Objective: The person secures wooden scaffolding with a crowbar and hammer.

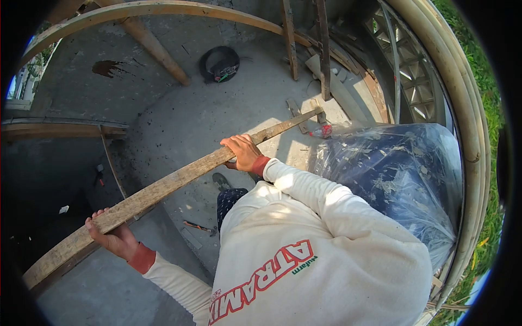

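Note:
A long wooden plank (179, 182) crosses the view diagonally, from the lower left to the upper right. My left hand (114, 236) supports it near its lower left part, with the thumb on the near side and the fingers around the far edge. Farther along, my right hand (243, 152) grips the plank past its middle, with fingers over the top. The plank's far end reaches above some short wood pieces (297, 115) on the floor. Both my sleeves are white with red cuffs.
A round black tub (219, 64) with items inside stands on the concrete floor (179, 125). Clear plastic sheeting (397, 168) covers something dark at the right. Wooden posts (323, 49) stand at the top. A hammer (199, 226) lies near my legs, and a wooden beam (60, 130) is at left.

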A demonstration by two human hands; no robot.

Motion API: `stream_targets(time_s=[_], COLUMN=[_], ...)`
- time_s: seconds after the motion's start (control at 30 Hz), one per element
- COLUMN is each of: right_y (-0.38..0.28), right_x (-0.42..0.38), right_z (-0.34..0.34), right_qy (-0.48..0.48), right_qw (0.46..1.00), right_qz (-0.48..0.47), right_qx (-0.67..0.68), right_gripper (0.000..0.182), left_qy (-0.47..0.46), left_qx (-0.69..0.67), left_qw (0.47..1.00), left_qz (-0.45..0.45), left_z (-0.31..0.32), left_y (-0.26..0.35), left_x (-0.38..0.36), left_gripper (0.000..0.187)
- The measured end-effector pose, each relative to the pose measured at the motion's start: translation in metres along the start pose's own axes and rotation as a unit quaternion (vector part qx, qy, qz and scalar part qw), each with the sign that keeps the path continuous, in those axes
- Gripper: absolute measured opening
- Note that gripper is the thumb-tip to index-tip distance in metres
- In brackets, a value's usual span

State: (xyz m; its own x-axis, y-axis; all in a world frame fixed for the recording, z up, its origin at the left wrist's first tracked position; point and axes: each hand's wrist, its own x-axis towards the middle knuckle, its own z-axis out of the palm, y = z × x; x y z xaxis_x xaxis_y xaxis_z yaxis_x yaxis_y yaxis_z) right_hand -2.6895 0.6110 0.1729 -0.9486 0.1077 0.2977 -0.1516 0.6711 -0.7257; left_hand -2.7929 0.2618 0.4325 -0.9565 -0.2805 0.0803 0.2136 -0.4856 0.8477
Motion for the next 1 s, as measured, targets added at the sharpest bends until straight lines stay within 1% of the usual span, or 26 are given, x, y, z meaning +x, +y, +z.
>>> stream_targets(time_s=[0.1, 0.2, 0.3, 0.57, 0.83, 0.87, 1.0], right_y=[-0.001, 0.005, 0.010, 0.011, 0.015, 0.015, 0.010], right_x=[0.003, 0.005, 0.006, 0.003, -0.004, -0.005, -0.010], right_z=[-0.001, 0.001, 0.005, -0.001, 0.004, 0.006, 0.002], right_qy=[0.009, -0.028, -0.031, -0.059, -0.058, -0.056, -0.052], right_qw=[1.000, 0.999, 0.998, 0.997, 0.997, 0.997, 0.997], right_qz=[-0.014, -0.008, -0.010, -0.006, 0.015, 0.017, 0.031], right_qx=[-0.019, -0.035, -0.047, -0.055, -0.054, -0.056, -0.057], right_gripper=[0.063, 0.059, 0.056, 0.058, 0.054, 0.053, 0.052], left_qy=[-0.002, -0.001, 0.008, 0.014, 0.058, 0.055, 0.055], left_qx=[-0.002, -0.005, 0.004, 0.025, 0.071, 0.070, 0.119], left_qw=[1.000, 1.000, 1.000, 1.000, 0.995, 0.996, 0.991], left_qz=[0.000, 0.001, 0.003, -0.003, 0.029, 0.023, 0.034], left_z=[-0.001, -0.002, 0.000, -0.005, 0.003, -0.006, 0.006], left_y=[-0.001, -0.001, -0.002, -0.001, -0.004, -0.005, -0.004], left_x=[0.000, 0.001, 0.000, 0.006, 0.001, 0.008, -0.001], left_gripper=[0.025, 0.025, 0.024, 0.025, 0.034, 0.038, 0.046])
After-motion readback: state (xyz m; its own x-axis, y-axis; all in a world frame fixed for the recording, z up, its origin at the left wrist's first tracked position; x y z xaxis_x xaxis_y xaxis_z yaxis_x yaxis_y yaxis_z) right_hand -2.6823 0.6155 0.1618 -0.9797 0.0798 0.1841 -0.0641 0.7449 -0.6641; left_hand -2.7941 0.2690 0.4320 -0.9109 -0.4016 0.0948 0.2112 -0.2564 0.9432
